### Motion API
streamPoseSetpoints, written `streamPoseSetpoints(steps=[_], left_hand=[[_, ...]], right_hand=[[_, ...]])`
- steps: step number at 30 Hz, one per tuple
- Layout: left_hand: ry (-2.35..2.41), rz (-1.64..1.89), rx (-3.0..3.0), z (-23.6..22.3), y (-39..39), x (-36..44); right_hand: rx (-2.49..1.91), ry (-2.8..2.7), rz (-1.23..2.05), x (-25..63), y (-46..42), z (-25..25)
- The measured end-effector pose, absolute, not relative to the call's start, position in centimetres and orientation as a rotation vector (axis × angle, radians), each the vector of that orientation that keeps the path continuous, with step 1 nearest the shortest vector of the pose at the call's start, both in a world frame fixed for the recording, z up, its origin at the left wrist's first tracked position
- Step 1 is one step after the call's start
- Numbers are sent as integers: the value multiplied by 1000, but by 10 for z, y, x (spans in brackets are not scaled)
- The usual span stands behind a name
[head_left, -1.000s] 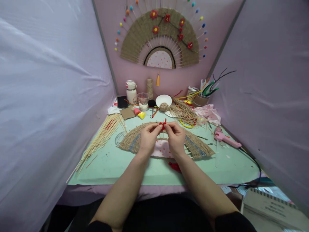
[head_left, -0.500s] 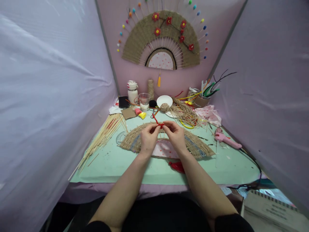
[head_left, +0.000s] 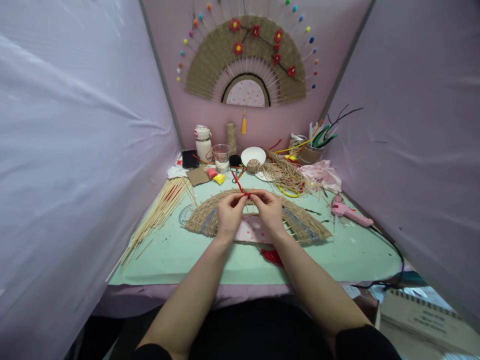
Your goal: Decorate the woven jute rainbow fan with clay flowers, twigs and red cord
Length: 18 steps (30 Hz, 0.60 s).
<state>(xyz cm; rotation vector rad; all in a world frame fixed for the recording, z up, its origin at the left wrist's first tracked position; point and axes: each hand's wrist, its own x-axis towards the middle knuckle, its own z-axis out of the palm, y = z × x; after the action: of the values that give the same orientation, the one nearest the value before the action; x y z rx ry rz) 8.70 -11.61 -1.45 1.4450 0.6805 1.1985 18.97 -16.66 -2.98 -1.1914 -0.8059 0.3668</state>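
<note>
Both hands meet above the woven twine fan (head_left: 210, 210), pinching a red pipe cleaner (head_left: 237, 183). My left hand (head_left: 229, 215) grips it between thumb and fingertips. From the other side my right hand (head_left: 269, 212) holds it the same way, the fingertips almost touching. One end of the pipe cleaner sticks up and to the left; the bit between the fingers is mostly hidden. Beneath the hands lies the fan's pink dotted centre (head_left: 252, 231). A shiny red bundle (head_left: 271, 257) rests just below the fan, partly covered by my right forearm.
Thin bamboo sticks (head_left: 157, 215) spread over the left side. At right lies a pink glue gun (head_left: 350, 212) with a black cable. Loose twine (head_left: 283, 172), a white bowl (head_left: 253, 157) and a plastic cup (head_left: 221, 159) stand behind. A finished fan (head_left: 210, 60) hangs on the back wall.
The free end of the red pipe cleaner has tilted further to the left. The fingertips stay together with only slight movement, and the whole view has shifted a little.
</note>
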Motion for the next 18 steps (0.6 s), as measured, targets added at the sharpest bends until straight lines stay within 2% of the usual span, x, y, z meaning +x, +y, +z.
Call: streamPoseSetpoints(steps=[5, 14, 18], left_hand=[[675, 1150, 1388, -17, -113, 89], [706, 1112, 1350, -17, -110, 88], [710, 1124, 1348, -17, -109, 87]], right_hand=[[-1164, -703, 422, 190, -165, -31], [-1143, -554, 824, 193, -163, -29], [-1188, -555, 892, 194, -165, -24]])
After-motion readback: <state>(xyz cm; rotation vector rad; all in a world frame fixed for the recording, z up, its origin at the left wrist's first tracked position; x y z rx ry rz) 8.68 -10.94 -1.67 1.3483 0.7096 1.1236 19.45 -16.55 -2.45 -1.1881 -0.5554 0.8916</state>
